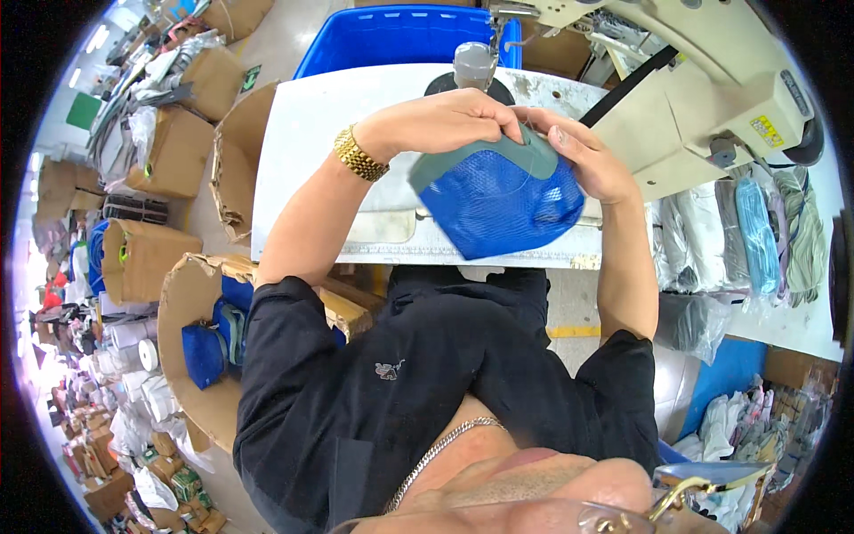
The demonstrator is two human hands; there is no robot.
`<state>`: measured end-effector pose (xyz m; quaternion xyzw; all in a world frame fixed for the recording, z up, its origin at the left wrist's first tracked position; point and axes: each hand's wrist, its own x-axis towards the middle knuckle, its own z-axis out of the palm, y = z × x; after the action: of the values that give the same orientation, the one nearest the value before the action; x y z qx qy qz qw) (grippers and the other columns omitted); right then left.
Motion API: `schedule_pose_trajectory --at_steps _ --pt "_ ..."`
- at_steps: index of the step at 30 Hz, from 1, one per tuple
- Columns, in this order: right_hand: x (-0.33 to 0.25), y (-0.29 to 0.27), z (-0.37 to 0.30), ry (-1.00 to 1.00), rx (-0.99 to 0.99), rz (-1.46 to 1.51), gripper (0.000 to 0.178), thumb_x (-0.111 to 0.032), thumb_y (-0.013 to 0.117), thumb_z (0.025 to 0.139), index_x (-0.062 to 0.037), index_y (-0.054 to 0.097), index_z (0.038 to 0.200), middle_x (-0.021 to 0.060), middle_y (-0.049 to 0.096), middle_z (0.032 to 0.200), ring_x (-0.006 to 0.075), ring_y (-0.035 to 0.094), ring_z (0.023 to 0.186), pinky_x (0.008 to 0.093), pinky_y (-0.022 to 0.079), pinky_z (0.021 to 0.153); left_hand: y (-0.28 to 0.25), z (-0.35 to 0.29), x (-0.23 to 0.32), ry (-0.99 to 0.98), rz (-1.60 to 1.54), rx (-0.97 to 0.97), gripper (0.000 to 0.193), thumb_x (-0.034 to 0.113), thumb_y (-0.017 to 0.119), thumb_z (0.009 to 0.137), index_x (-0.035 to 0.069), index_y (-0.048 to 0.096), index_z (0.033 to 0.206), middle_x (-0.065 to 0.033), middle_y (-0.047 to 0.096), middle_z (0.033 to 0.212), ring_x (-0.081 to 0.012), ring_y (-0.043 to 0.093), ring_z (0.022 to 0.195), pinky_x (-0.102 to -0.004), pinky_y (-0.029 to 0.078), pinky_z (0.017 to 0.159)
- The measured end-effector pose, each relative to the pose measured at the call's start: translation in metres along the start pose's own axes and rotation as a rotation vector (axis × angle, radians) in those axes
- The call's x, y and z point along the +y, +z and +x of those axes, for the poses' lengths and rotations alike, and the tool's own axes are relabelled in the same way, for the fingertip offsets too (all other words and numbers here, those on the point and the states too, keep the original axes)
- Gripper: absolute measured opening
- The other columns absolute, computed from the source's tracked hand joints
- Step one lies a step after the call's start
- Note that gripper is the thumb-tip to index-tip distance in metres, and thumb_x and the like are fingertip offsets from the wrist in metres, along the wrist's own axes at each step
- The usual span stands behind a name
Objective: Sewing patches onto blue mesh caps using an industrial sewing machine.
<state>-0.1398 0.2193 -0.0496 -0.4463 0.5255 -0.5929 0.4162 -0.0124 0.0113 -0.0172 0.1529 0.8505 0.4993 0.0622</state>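
Note:
Both my hands hold up a blue mesh fabric piece point(507, 200) with a wide grey-green trim along its upper edge, over the near part of the white sewing table point(307, 160). My left hand point(445, 123), with a gold watch on the wrist, has its fingers curled over the trim. At the right end of the piece, my right hand point(587, 158) grips the trim with thumb and bent fingers. The piece hangs tilted, its lower corner near the table's front edge. Just beyond my hands stands the grey post point(474, 67) of the sewing machine.
The cream sewing machine body point(676, 125) takes up the right. Beyond the table is a blue plastic bin point(391, 36). At my left, an open cardboard box point(187, 303) holds similar blue pieces point(205, 354). Bagged fabric bundles point(703, 236) lie at the right.

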Motion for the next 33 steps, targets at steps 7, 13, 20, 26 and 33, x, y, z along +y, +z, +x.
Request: schedule_pose_trajectory --at_steps 7,13,20,26,33 --pt "-0.004 0.034 0.022 0.038 0.146 0.187 0.046 -0.034 0.045 0.095 -0.0002 0.052 0.126 0.0077 0.058 0.118 0.014 0.053 0.108 0.0259 0.04 0.094 -0.022 0.003 0.028 0.046 0.054 -0.082 0.023 0.011 0.047 0.09 -0.003 0.063 0.098 -0.0033 0.063 0.092 -0.0085 0.054 0.09 -0.0242 0.043 0.083" --pt "0.003 0.024 0.028 -0.054 0.155 0.073 0.029 -0.03 0.05 0.093 -0.0034 0.061 0.096 -0.0011 0.058 0.085 0.0062 0.051 0.081 0.0211 0.04 0.072 -0.038 -0.005 0.033 0.004 0.2 -0.052 0.021 0.017 0.053 0.095 0.0 0.061 0.105 -0.0015 0.062 0.094 -0.0078 0.054 0.089 -0.0247 0.043 0.081" --pt "-0.01 -0.007 0.056 -0.258 0.165 -0.352 0.019 -0.02 0.062 0.089 -0.003 0.063 0.081 -0.006 0.056 0.073 0.0028 0.046 0.072 0.0203 0.038 0.066 -0.055 -0.012 0.032 0.045 0.402 0.239 0.031 0.02 0.07 0.087 0.007 0.056 0.111 0.0019 0.059 0.088 -0.0071 0.052 0.08 -0.0253 0.043 0.076" --pt "-0.001 -0.017 0.078 -0.308 0.258 -0.267 0.018 -0.02 0.061 0.091 -0.0027 0.065 0.089 -0.0061 0.058 0.077 0.0023 0.048 0.074 0.0194 0.04 0.066 -0.071 -0.005 0.006 0.11 0.46 0.387 0.038 0.031 0.072 0.085 0.005 0.059 0.11 -0.0045 0.063 0.087 -0.0132 0.058 0.079 -0.0239 0.047 0.072" --pt "0.024 -0.027 0.079 -0.334 0.361 -0.282 0.015 -0.017 0.06 0.092 -0.0032 0.067 0.093 -0.0054 0.059 0.077 0.0029 0.049 0.072 0.0194 0.04 0.065 -0.06 -0.002 0.01 -0.029 0.452 0.578 0.042 0.034 0.068 0.087 0.0 0.062 0.111 -0.0108 0.065 0.11 -0.0183 0.061 0.103 -0.0308 0.049 0.088"
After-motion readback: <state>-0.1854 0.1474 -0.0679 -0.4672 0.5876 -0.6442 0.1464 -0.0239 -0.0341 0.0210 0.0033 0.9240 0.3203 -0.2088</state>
